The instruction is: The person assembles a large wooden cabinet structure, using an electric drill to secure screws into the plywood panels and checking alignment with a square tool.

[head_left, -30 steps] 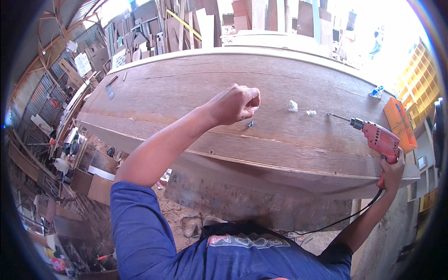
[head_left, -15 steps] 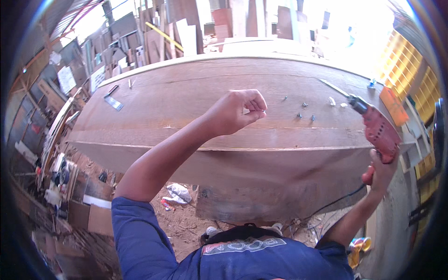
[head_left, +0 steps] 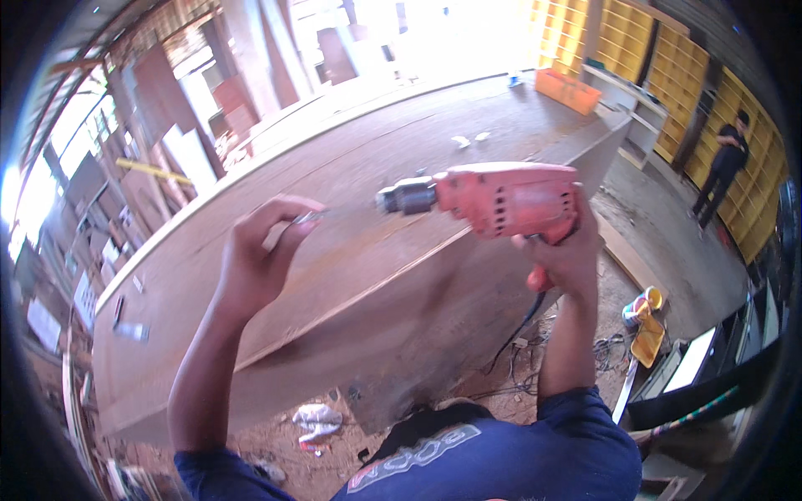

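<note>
My right hand grips a red corded power drill, fingers around its handle. The drill is level, its black chuck facing left toward my other hand; I cannot make out a bit in the chuck. My left hand pinches a small screw between thumb and fingertips, its thin end pointing at the drill. A gap separates the screw from the chuck. Both hands are above a long brown plywood surface. Two small white scraps lie on it beyond the drill.
A try square lies at the surface's left end. An orange box sits at the far right corner. Boards lean at the back left. A person stands by the yellow panels. Paint buckets and cables are on the floor.
My view has turned right. The drill has swung from the far right to the middle, now pointing left toward my left hand, which still pinches the screw.
</note>
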`<action>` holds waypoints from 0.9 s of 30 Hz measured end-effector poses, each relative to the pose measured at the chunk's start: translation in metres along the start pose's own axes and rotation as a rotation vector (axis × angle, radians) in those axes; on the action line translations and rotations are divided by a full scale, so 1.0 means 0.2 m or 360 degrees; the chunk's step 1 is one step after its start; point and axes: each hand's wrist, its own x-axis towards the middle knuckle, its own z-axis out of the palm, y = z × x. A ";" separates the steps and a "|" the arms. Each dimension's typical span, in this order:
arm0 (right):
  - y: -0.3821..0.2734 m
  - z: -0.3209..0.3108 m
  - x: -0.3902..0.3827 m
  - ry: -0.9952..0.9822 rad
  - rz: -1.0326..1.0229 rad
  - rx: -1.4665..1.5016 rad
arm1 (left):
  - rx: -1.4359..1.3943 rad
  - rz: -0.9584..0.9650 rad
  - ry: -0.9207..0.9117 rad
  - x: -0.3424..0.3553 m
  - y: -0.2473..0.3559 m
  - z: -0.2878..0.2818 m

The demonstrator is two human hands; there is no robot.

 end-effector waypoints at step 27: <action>-0.38 0.37 -0.71 0.0534 0.0575 -0.0208 | -0.0477 0.0400 -0.0718 0.28 -0.32 -0.10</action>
